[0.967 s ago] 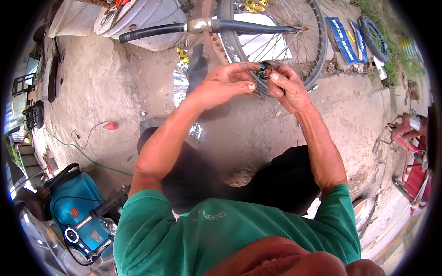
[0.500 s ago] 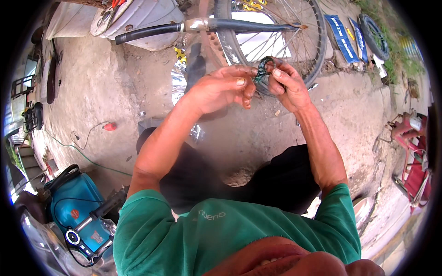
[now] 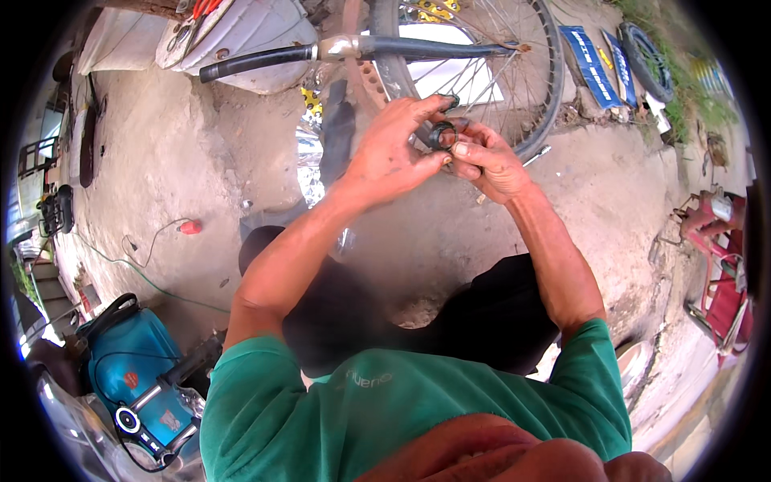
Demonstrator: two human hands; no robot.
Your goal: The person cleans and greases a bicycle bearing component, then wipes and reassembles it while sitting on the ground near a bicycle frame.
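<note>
My right hand (image 3: 495,166) pinches a small dark ring (image 3: 438,136) between thumb and fingers. It looks wet or greasy, like a bearing ring, but its exact kind I cannot tell. Close on its left is my left hand (image 3: 387,154), thumb and forefinger spread apart on either side of the ring. Something dark, perhaps grease, covers the left forefinger's tip. Whether the left hand's other fingers touch the ring is hidden. Both hands are just in front of a spoked bicycle wheel (image 3: 554,60).
A bicycle frame's black tube (image 3: 257,62) crosses beside the wheel. White buckets (image 3: 265,36) stand at the far left, red-handled tools (image 3: 206,8) on top. Blue packages (image 3: 590,68) and a coiled tyre (image 3: 647,63) lie far right. Near left stands a teal case (image 3: 132,345).
Both hands have come slightly nearer and to the left with the ring, which has turned. My left thumb and forefinger have spread apart around it.
</note>
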